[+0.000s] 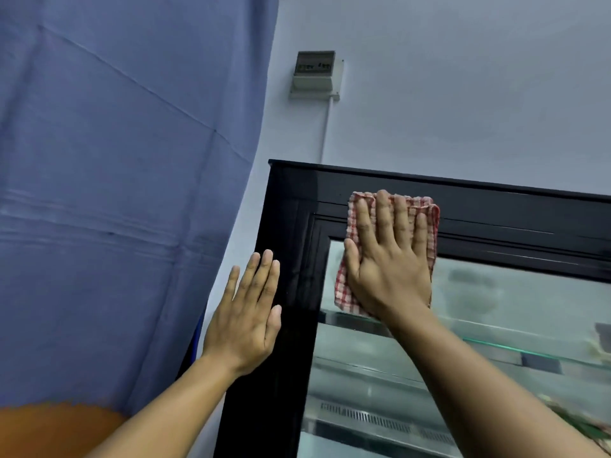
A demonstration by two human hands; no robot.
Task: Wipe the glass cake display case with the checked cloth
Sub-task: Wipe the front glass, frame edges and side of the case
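The cake display case (291, 325) has a glossy black frame around a glass front (496, 309), with glass shelves visible inside. My right hand (386, 259) presses the folded red-and-white checked cloth (428, 213) flat against the top left corner of the front, where the glass meets the black frame. Its fingers are straight and spread over the cloth. My left hand (249, 315) lies flat with straight fingers against the left upright of the frame and holds nothing.
A blue curtain (115, 193) hangs to the left of the case. A pale wall behind carries a small grey electrical box (315, 72) with a conduit running down. An orange shape (49, 431) shows at the lower left.
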